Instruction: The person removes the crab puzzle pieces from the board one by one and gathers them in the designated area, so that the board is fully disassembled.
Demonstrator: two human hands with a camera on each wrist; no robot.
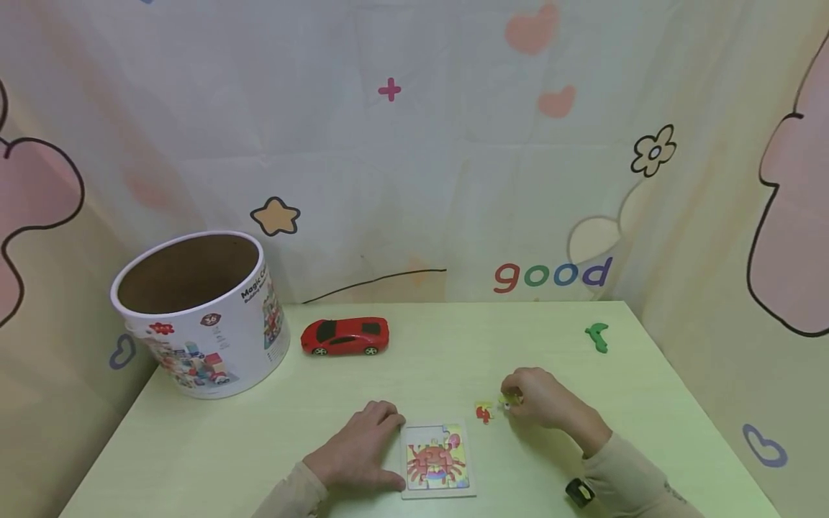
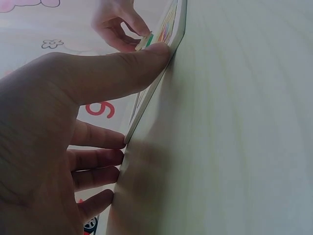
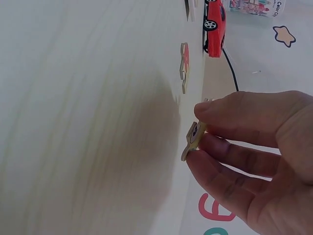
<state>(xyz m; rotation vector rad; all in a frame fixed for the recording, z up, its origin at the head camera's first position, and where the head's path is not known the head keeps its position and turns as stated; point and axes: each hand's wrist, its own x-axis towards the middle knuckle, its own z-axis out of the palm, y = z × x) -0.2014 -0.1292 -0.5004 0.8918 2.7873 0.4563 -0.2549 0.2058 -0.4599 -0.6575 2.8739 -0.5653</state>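
Note:
A square puzzle tray with a red crab picture lies near the table's front edge, its upper left part without pieces. My left hand touches the tray's left side with thumb and fingertips, the fingers fairly straight in the left wrist view. Right of the tray, my right hand pinches a yellow puzzle piece with an eye printed on it between thumb and fingers. Beside that hand, to its left, a red and yellow piece lies on the table.
A large white bucket stands at the back left, with a red toy car to its right. At the back right lies a green piece. A dark object is by the right sleeve.

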